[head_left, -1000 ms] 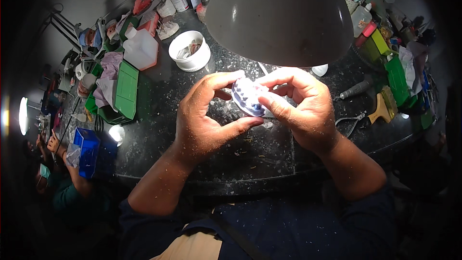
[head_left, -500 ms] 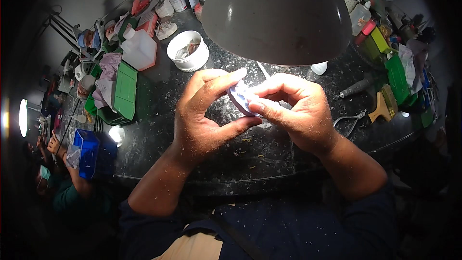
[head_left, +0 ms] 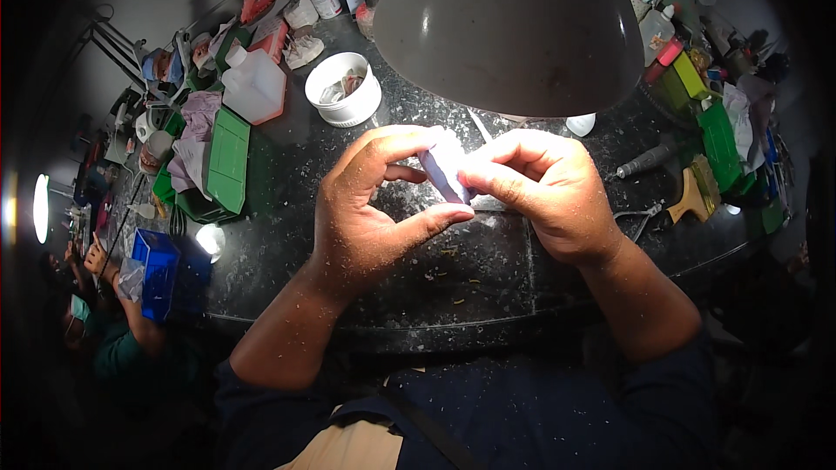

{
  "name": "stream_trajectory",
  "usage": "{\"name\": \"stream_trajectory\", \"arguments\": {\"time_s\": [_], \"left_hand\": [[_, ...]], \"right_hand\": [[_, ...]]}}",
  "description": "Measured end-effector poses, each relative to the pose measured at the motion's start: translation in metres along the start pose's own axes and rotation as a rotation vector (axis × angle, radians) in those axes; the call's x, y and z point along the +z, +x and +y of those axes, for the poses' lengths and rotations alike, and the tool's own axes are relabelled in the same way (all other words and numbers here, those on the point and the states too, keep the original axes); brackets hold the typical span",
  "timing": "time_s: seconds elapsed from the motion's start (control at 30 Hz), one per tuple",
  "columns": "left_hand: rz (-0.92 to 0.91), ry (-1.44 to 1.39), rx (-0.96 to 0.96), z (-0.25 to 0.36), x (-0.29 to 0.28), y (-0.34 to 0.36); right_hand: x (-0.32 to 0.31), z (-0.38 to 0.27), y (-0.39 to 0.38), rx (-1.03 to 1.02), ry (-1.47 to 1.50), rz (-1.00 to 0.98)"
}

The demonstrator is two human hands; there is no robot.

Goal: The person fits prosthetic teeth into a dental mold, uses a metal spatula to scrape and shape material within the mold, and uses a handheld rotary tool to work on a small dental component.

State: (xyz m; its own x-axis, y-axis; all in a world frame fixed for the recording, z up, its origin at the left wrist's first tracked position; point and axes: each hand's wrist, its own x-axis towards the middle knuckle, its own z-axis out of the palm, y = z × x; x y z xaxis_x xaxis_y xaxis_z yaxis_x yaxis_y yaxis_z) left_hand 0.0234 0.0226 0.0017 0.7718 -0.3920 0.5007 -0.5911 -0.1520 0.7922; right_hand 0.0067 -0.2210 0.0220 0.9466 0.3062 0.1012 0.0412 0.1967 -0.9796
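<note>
Under the lamp, a small pale lavender plaster dental cast is held tilted above the workbench, brightly lit. My left hand grips it between thumb and fingers, the thumb at its lower end and the fingertips at its top. My right hand has its thumb and forefinger pinched against the cast's right side. Whether something tiny sits between those right fingertips is hidden. White dust specks both hands and forearms.
A grey lamp shade hangs low over the far side. Left are a white tub, a plastic bottle, a green bin and a blue bin. Right are pliers, a brush and a grey handpiece. A person sits far left.
The cast has turned in my left fingers and shows more of its lavender side. My right fingertips have shifted slightly right, to its edge. The whole view has shifted a little.
</note>
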Motion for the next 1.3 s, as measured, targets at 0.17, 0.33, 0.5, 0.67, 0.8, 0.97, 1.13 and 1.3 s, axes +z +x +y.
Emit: {"name": "stream_trajectory", "arguments": {"time_s": [0.17, 0.33, 0.5, 0.67, 0.8, 0.97, 1.13, 1.3], "left_hand": [[-0.008, -0.013, -0.023, 0.0004, -0.0003, 0.0007], [-0.019, -0.035, -0.039, -0.0001, -0.0002, 0.0], [-0.051, -0.044, -0.053, 0.0013, -0.0022, 0.0005], [-0.062, -0.042, -0.08, 0.0022, -0.0022, 0.0009], [-0.074, -0.038, -0.089, 0.0038, -0.0018, 0.0018], [-0.075, -0.036, -0.081, 0.0022, -0.0015, 0.0005], [-0.076, -0.012, -0.069, 0.004, -0.0021, 0.0007], [-0.066, -0.002, -0.053, 0.0035, -0.0018, 0.0008]], "right_hand": [[-0.0028, 0.001, 0.0016, 0.037, -0.041, -0.018], [-0.0042, 0.0027, 0.0014, 0.068, -0.02, -0.019], [-0.004, 0.0024, 0.002, 0.101, -0.022, -0.031], [-0.005, 0.0036, 0.0007, 0.11, -0.019, -0.034], [-0.0079, 0.0052, 0.0008, 0.107, -0.038, -0.042], [-0.0079, 0.0027, 0.0005, 0.109, -0.063, -0.058], [-0.0087, 0.0027, 0.0005, 0.106, -0.079, -0.066], [-0.0084, 0.0041, 0.0012, 0.096, -0.106, -0.065]]}}
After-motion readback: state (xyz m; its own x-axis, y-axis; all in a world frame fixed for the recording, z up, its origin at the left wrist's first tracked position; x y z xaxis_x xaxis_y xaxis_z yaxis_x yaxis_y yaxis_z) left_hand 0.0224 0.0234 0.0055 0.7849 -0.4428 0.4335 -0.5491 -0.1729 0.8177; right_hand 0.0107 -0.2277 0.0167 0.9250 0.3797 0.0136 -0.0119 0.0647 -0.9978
